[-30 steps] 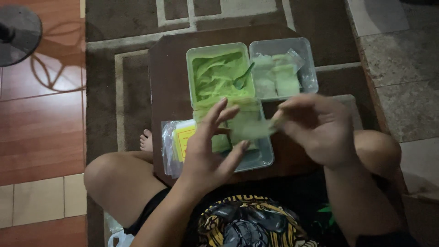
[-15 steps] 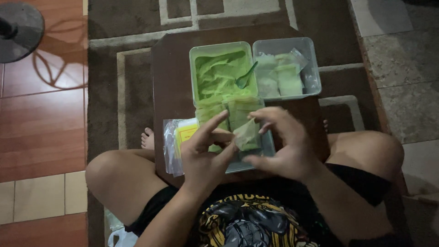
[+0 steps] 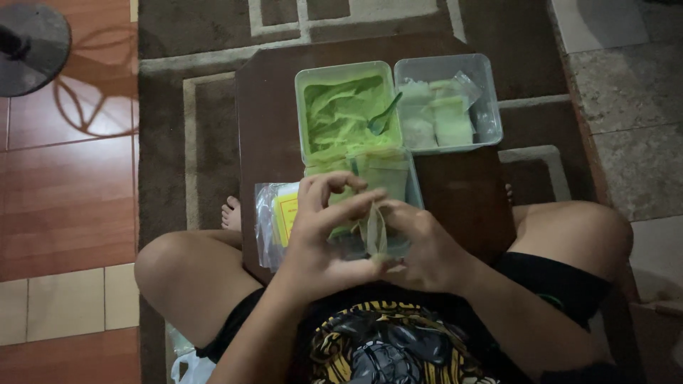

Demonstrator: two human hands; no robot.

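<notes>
A home living space is shown. A patterned brown rug (image 3: 178, 142) is laid over reddish wood flooring (image 3: 64, 178), a low dark table (image 3: 270, 121) is set on it, and a fan base (image 3: 32, 46) is seen nearby.

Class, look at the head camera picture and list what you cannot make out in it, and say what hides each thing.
- Small bag, head view: contents unclear, pinched between left hand and right hand.
- Front container: near part behind both hands.
- Spoon in green powder: bowl buried.
- Fan base: cut by the frame edge.
</notes>
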